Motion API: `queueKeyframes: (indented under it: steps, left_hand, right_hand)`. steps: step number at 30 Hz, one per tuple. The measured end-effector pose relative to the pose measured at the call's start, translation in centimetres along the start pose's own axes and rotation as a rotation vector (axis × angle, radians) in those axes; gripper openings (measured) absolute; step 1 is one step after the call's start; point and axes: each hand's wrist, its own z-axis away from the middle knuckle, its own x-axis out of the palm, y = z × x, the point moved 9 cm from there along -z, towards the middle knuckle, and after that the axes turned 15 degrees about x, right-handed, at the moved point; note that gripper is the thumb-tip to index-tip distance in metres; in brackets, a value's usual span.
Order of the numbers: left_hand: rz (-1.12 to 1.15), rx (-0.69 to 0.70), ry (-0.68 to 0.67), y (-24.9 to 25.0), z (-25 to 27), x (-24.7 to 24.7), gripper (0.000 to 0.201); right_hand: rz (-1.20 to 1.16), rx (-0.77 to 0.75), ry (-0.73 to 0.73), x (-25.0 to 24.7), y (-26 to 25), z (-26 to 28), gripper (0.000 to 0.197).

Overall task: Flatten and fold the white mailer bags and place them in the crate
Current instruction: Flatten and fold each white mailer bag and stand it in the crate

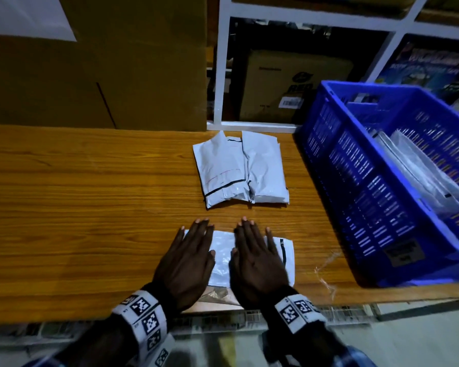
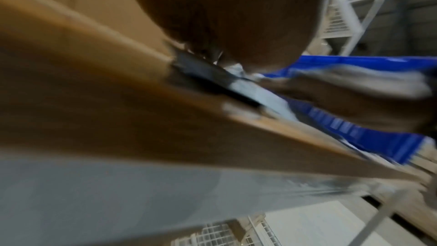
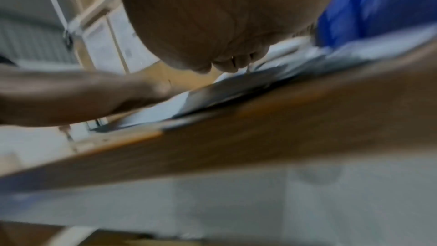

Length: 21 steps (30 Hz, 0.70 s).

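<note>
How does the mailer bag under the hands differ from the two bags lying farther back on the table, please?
The near bag lies flat under both hands, left hand and right hand; the far bags are untouched. The near bag looks smooth; the far bags look puffy and creased. All are white, on the wooden table.

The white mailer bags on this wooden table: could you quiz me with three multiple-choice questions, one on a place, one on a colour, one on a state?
1. Where is the crate?
A. on the table's right side
B. on the floor
C. on the cardboard box

2. What colour is the crate?
A. red
B. blue
C. green

3. How do the hands lie on the near mailer bag?
A. fists
B. pinching a corner
C. flat, fingers straight

Answers: A, the crate stands on the table at the right; B, its slatted walls are blue; C, left hand and right hand press flat on the near mailer bag.
</note>
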Motion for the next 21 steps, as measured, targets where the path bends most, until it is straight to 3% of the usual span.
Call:
queueKeyframes:
  steps: [3,13,21]
  left_hand:
    - [-0.008,0.040,-0.017,1.2,-1.2,0.2,0.055]
    - [0.013,0.018,-0.050,0.6,-0.9,1.4,0.057]
    - [0.062,-0.074,-0.052,-3.5,2.7,0.9,0.070]
  right_hand:
    - [-0.037,-0.042,-0.055,1.9,-1.3,0.4,0.063]
    - [-0.060,-0.082,0.017,1.5,-0.6,0.6,0.054]
    - [0.073,0.100,-0.027,1.0,8.8,1.7,0.065]
